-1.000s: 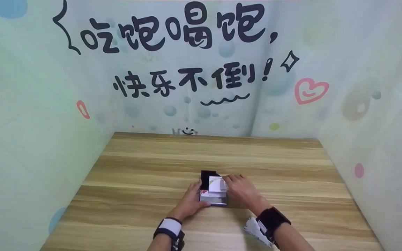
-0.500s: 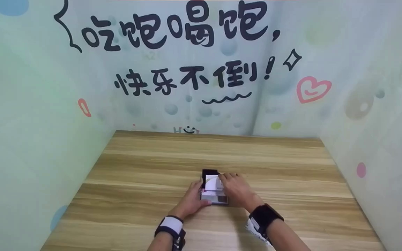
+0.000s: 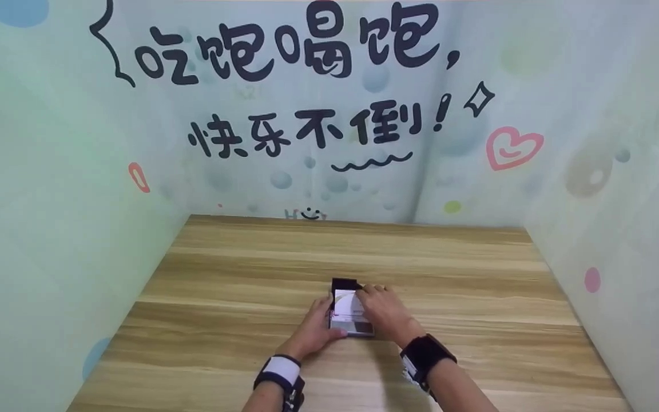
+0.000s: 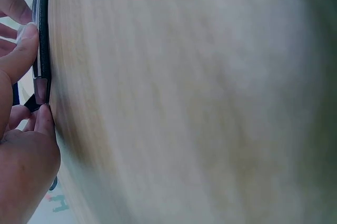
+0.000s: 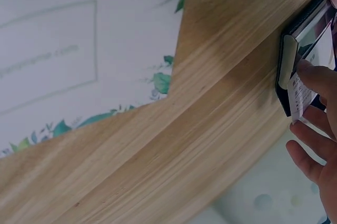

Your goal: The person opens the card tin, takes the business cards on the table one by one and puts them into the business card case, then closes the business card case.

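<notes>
A business card holder with a silvery body and a black lid folded back lies on the table in the head view. My left hand grips it from the left, thumb at the near edge. Over the holder, my right hand pinches a white business card by its right side. In the right wrist view, thumb and fingers hold the card against the open holder. Seen edge-on in the left wrist view, the holder sits between both hands.
A white sheet with green leaf prints lies on the wooden table; in the head view my right wrist band covers most of it. Printed curtains stand behind and at both sides.
My right hand has moved slightly left and nearer with the card, which now sits lower over the holder. The right forearm covers more of the leaf-printed sheet. The left hand stays put.
</notes>
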Demonstrator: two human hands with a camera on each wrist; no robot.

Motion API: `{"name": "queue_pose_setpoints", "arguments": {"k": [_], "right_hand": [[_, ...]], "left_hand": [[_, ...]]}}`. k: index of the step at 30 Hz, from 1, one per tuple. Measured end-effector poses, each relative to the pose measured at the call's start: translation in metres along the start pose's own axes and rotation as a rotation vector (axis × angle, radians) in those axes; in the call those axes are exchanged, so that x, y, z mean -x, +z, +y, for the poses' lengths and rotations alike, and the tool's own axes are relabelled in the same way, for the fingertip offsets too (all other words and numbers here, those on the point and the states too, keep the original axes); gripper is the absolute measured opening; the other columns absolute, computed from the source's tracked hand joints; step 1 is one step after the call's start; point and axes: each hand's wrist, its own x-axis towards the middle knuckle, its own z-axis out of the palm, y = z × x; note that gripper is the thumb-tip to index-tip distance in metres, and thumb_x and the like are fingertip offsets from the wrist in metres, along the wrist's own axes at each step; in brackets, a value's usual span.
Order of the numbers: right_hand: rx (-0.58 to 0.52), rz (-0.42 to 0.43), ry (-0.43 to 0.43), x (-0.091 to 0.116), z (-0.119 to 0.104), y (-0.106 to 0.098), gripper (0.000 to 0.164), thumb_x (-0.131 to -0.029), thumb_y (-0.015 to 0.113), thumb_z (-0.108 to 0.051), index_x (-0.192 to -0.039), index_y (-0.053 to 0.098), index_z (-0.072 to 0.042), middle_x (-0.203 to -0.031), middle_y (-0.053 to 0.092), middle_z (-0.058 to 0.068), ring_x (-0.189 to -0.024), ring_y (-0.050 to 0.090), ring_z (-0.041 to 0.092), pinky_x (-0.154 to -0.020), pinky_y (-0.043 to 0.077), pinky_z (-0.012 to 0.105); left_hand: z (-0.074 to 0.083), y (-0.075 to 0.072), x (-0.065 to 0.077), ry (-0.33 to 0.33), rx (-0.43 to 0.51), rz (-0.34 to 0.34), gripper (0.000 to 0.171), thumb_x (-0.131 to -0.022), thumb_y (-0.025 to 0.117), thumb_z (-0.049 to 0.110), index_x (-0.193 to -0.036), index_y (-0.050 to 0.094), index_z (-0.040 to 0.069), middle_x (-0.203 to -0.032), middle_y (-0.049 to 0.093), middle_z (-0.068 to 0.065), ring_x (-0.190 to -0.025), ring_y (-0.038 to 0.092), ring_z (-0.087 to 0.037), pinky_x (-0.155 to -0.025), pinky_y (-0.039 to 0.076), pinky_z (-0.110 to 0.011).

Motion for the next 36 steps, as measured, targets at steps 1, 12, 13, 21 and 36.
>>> {"name": "queue_pose_setpoints", "arguments": {"k": [1,12,13,21,36], "right_hand": [[0.001,0.010,0.002,0.000,0.000,0.001,0.036,-0.074,0.072,-0.021,-0.105,0.060,-0.009,-0.100,0.062,0.008,-0.089,0.060,0.024,-0.079,0.052,0.039],[0.029,0.025,-0.003,-0.003,-0.005,0.003,0.037,-0.070,0.074,-0.017,-0.104,0.061,-0.010,-0.106,0.061,0.008,-0.092,0.059,0.025,-0.080,0.051,0.040],[0.028,0.027,-0.002,-0.004,-0.005,0.003,0.037,-0.069,0.074,-0.015,-0.103,0.061,-0.010,-0.105,0.062,0.008,-0.091,0.059,0.025,-0.079,0.051,0.040],[0.002,0.026,0.051,-0.004,-0.010,0.006,0.037,-0.067,0.074,-0.010,-0.102,0.063,-0.010,-0.107,0.061,0.010,-0.091,0.060,0.026,-0.079,0.051,0.041],[-0.005,0.056,0.026,0.009,-0.010,0.012,0.038,-0.070,0.067,-0.003,-0.105,0.066,-0.019,-0.112,0.056,0.012,-0.100,0.055,0.028,-0.077,0.050,0.040]], "left_hand": [[0.001,0.000,0.000,-0.002,0.001,0.000,0.086,-0.073,0.074,0.019,-0.139,0.026,-0.009,-0.137,0.034,-0.025,-0.129,0.033,-0.038,-0.111,0.025,-0.049],[0.002,0.001,-0.001,0.007,0.023,0.005,0.084,-0.073,0.075,0.016,-0.140,0.029,-0.005,-0.134,0.036,-0.023,-0.127,0.036,-0.037,-0.111,0.026,-0.050],[0.001,0.001,-0.001,0.004,0.020,0.005,0.084,-0.072,0.075,0.016,-0.140,0.029,-0.005,-0.134,0.036,-0.023,-0.127,0.036,-0.037,-0.110,0.026,-0.050],[0.002,0.000,0.000,0.003,0.028,0.012,0.084,-0.073,0.075,0.016,-0.140,0.029,-0.004,-0.133,0.037,-0.024,-0.126,0.037,-0.037,-0.110,0.026,-0.050],[0.001,-0.001,0.001,0.035,-0.008,0.013,0.085,-0.072,0.075,0.019,-0.139,0.029,-0.006,-0.131,0.039,-0.024,-0.124,0.040,-0.037,-0.109,0.029,-0.050]]}}
